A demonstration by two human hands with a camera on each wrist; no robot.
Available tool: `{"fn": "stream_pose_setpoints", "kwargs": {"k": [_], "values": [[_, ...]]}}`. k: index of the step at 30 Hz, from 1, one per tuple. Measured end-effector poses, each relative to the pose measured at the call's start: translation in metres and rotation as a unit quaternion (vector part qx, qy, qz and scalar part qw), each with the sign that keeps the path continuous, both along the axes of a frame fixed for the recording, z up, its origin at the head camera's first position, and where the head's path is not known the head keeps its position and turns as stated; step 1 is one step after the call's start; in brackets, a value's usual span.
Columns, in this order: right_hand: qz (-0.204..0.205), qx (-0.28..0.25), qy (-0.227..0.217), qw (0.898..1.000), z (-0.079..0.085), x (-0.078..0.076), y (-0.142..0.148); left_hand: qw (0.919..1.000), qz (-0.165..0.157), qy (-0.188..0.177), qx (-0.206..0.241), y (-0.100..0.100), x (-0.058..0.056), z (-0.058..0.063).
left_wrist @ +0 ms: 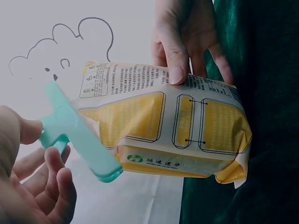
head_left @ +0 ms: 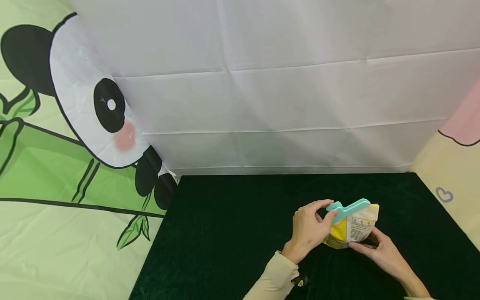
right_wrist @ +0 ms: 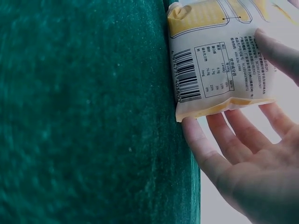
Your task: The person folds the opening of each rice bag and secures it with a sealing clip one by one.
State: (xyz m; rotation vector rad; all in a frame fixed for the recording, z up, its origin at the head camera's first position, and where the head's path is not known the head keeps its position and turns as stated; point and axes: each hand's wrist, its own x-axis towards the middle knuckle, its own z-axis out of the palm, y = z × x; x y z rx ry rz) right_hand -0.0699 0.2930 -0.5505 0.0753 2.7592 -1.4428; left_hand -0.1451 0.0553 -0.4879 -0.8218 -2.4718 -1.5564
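Observation:
My left hand [head_left: 310, 227] pinches a teal bag clip [head_left: 350, 211] by its handle end, thumb on one side and fingers on the other. The clip's long bar [left_wrist: 91, 144] lies across the top end of a yellow-and-white food bag [head_left: 361, 225], overlapping it in both the head and left wrist views. My right hand [head_left: 386, 254] holds the bag from the right, thumb on its printed face and fingers along its far edge. A barcode and a printed table show on the bag [right_wrist: 215, 70] in the right wrist view. The bag is bulging and tilted above the table.
A dark green cloth covers the table [head_left: 225, 237]. Behind it hangs a pale creased sheet [head_left: 262, 104], with a panda-printed cloth [head_left: 75, 175] at the left and a cream-and-pink one [head_left: 453, 166] at the right. A small black device [head_left: 300, 281] sits at the left wrist.

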Motion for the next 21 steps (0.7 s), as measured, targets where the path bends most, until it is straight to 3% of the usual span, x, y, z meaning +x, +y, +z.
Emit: {"fn": "stream_pose_setpoints", "kwargs": {"k": [21], "values": [[0.03,0.032,-0.018,0.999,0.01,-0.013,0.012,0.9995,0.007,-0.014,-0.026,-0.011,-0.005,-0.018]]}}
